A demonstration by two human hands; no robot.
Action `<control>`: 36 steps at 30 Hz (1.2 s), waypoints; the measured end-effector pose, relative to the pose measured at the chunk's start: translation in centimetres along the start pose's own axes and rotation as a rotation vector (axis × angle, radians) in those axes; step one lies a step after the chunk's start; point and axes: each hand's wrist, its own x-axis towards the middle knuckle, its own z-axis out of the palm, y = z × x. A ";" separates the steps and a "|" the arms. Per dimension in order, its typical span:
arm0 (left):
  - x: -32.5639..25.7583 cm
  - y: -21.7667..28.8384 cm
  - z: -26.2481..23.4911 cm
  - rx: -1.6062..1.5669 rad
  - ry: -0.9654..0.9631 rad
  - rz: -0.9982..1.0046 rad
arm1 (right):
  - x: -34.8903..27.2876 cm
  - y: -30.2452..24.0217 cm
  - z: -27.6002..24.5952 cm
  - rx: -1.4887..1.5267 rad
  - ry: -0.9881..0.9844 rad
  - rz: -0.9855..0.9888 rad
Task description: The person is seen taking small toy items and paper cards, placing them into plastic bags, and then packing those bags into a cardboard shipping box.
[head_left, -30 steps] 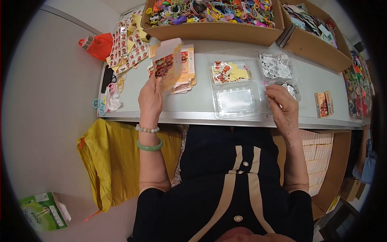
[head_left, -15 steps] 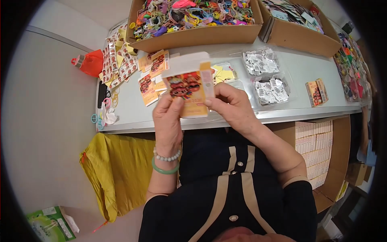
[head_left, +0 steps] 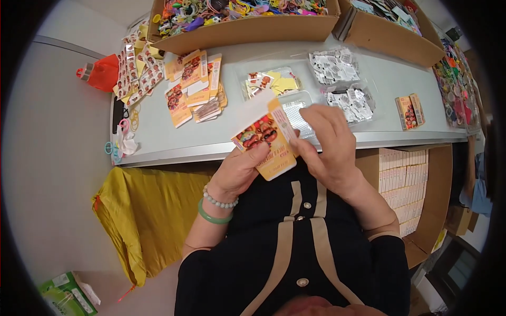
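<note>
My left hand (head_left: 238, 171) grips a small yellow-orange carton (head_left: 274, 155) with red cartoon figures, its thumb across the front. The carton tilts to the right, and a white flap stands up from its top end. Beside the carton's right edge is my right hand (head_left: 332, 139), its fingers stretched and apart; the thumb is at the edge, perhaps touching it. What is inside the carton cannot be seen. On the table behind, to the left, lies a loose pile of similar flat cartons (head_left: 203, 87).
Clear plastic trays hold white packets (head_left: 350, 102) and yellow cards (head_left: 282, 84). Cardboard boxes of colourful trinkets (head_left: 245, 29) and cards (head_left: 390, 39) line the back. Two cartons (head_left: 410, 111) rest at right. Below the table, a box (head_left: 440, 200) holds rows of cartons; a yellow cloth (head_left: 153, 221) hangs left.
The carton has come down toward my body and tilted to the right. My right hand has let go its pinch on the carton's side and spread its fingers.
</note>
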 end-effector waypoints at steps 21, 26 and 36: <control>-1.6 -3.5 1.0 -0.027 -0.100 -0.301 | -1.2 0.6 -2.7 0.193 -0.508 -0.170; -2.0 -4.3 0.0 0.043 0.014 -0.072 | -2.4 1.0 -2.5 0.630 -0.361 0.097; -2.2 -5.1 -0.6 0.269 0.112 -0.089 | -5.1 2.2 0.4 0.859 -0.376 0.548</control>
